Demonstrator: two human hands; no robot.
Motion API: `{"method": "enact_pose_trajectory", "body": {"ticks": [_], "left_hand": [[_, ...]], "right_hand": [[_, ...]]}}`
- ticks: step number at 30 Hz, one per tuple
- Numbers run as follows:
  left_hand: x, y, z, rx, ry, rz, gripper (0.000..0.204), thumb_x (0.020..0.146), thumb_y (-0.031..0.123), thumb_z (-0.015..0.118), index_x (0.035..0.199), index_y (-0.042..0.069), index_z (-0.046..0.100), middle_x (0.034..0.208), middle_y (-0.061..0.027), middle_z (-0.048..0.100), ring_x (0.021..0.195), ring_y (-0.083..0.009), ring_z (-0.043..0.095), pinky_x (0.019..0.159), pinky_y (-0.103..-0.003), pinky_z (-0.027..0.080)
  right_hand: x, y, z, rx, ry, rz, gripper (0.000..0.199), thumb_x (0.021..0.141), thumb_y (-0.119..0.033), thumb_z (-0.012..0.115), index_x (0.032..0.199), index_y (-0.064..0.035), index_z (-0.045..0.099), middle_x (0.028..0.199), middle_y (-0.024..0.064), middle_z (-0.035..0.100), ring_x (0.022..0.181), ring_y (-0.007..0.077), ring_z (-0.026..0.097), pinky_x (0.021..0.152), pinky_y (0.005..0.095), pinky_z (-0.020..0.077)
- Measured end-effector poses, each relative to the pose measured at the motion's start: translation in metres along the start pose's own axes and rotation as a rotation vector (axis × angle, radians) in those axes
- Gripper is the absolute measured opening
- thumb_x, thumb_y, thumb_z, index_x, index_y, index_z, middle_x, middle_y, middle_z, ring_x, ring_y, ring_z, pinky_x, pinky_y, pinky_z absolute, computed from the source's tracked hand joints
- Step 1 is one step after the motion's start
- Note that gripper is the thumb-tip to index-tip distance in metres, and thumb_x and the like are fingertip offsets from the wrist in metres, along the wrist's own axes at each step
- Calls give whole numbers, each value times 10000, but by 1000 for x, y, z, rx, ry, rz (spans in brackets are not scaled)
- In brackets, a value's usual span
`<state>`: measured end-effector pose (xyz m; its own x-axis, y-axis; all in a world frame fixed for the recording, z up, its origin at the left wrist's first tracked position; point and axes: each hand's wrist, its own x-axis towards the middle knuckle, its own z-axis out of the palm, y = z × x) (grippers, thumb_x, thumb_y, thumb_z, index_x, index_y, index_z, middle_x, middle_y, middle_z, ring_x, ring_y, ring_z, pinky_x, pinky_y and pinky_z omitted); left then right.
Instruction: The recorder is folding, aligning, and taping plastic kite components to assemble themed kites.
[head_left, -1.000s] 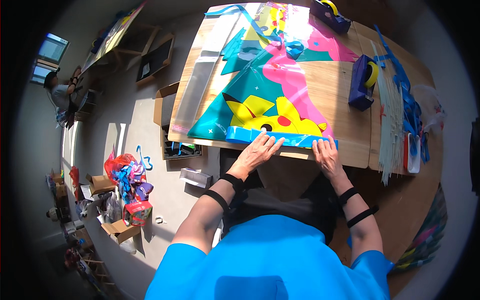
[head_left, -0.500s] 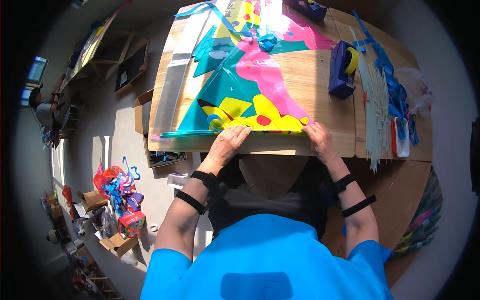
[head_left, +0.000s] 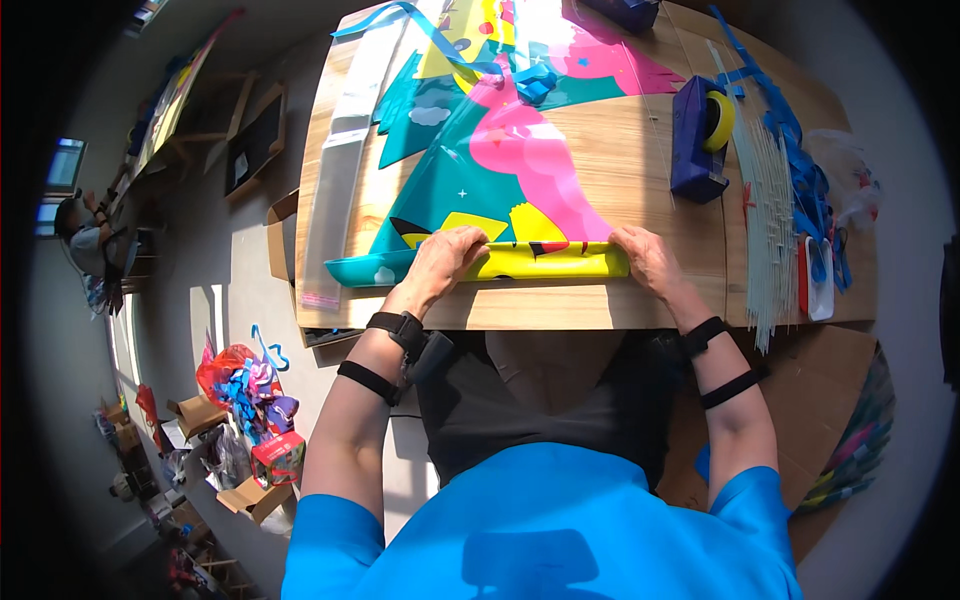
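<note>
step in hand, as judged: rolling up a printed plastic sheet (head_left: pixel 520 150) from its near edge. the sheet lies flat on the wooden bench (head_left: pixel 640 190), running from centre frame up to the top edge; pink, teal and yellow cartoon print. its near end is turned into a tight roll (head_left: pixel 500 264), yellow and teal, lying crosswise at centre frame, close to the near bench edge.

left hand (head_left: pixel 445 262): palm down on the left part of the roll, fingers bent over its top, pressing rather than clasping. right hand (head_left: pixel 648 260): at the right end of the roll, fingers curled onto it, thumb side toward the roll. neither hand lifts anything; both bear on the roll.

next move, as judged: push both hands evenly away from the body so the roll stays straight; the left end already reaches further left than the hand covers and could skew.

containers:
- cardboard boxes (head_left: pixel 250 495) on the floor, lower left of the frame; beside them a heap of coloured plastic pieces (head_left: pixel 245 385). box contents too small to tell.
- dark blue tape dispenser (head_left: pixel 700 140) on the bench, upper right, holding a yellow roll of tape (head_left: pixel 720 120).
- open carton (head_left: pixel 280 235) just left of the bench; inside not visible.

also upper right: blue ribbons (head_left: pixel 800 170) and a bundle of pale thin sticks (head_left: pixel 765 210).
</note>
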<state>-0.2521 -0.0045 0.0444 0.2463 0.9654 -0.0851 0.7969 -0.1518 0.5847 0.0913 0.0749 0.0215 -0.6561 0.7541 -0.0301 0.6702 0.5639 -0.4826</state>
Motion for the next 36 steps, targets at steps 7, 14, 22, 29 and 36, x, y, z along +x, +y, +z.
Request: {"method": "enact_pose_trajectory", "body": {"ticks": [7, 14, 22, 29, 36], "left_hand": [[-11, -36, -35, -119, -203, -132, 354, 841, 245, 732, 1102, 23, 645, 929, -179, 669, 842, -299, 650, 753, -373, 507], [-9, -51, -48, -210, -339, -346, 253, 894, 191, 682, 1043, -7, 631, 841, -128, 638, 763, -227, 589, 714, -342, 472], [-21, -44, -36, -10, -91, -82, 127, 897, 110, 644, 942, 0, 602, 895, -123, 609, 830, -315, 600, 735, -379, 480], [-26, -32, -29, 204, 73, -45, 194, 847, 66, 656, 1031, 73, 595, 1064, -93, 601, 952, -291, 600, 818, -389, 483], [-24, -22, -2, 294, 154, 120, 222, 826, 27, 620, 1034, 99, 590, 1108, -81, 588, 1055, -279, 568, 932, -399, 458]], "right_hand": [[-1, 1, -4, 49, -11, -29, 273, 791, 33, 569, 1037, -86, 580, 942, 122, 623, 929, 323, 619, 791, 391, 516], [1, -1, -7, 67, 4, -37, 252, 796, 41, 554, 1022, -66, 579, 934, 133, 604, 918, 335, 615, 774, 397, 514], [0, -3, 0, 98, 78, 3, 102, 849, -21, 585, 947, -40, 562, 936, 139, 569, 880, 346, 596, 717, 401, 501], [4, -18, -6, -168, 247, -155, 134, 808, -77, 638, 929, -59, 582, 935, 88, 584, 961, 265, 583, 881, 387, 452], [9, -33, 17, -121, 260, -187, 231, 761, -55, 672, 980, -69, 600, 989, 104, 587, 987, 285, 572, 896, 402, 441]]}}
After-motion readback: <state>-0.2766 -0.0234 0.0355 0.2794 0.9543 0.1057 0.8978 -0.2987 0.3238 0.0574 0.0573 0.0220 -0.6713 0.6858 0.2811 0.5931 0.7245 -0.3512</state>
